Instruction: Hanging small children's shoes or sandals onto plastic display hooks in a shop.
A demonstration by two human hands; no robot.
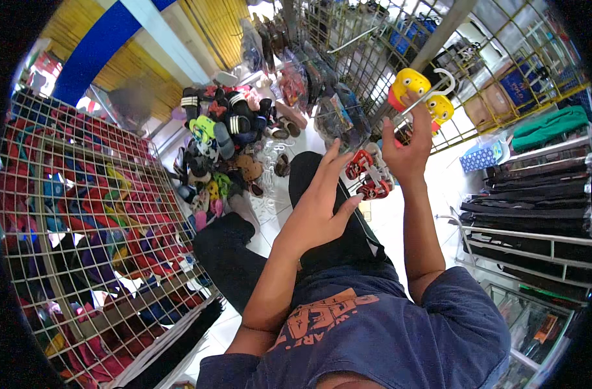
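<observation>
Before me, a pair of yellow children's clogs [411, 83] with eye shapes and red parts hangs by a white plastic hook [446, 81] near the wire grid. My right hand [409, 141] is raised just below them, its fingers at a thin rod that runs up beside the clogs; whether it grips the rod or the clogs I cannot tell. My left hand [320, 204] is spread over my knee with nothing seen in it. Beyond its fingertips is a pair of red children's sandals [364, 175] with pale parts, near my thigh; whether the thumb touches them is unclear.
Mixed shoes and sandals [228, 131] lie heaped on the tiled floor ahead. A wire grid rack [91, 209] full of colourful footwear stands at the left. Bagged shoes [340, 116] are by the yellow wire grid [490, 119]. Dark garments [534, 209] hang on rails at the right.
</observation>
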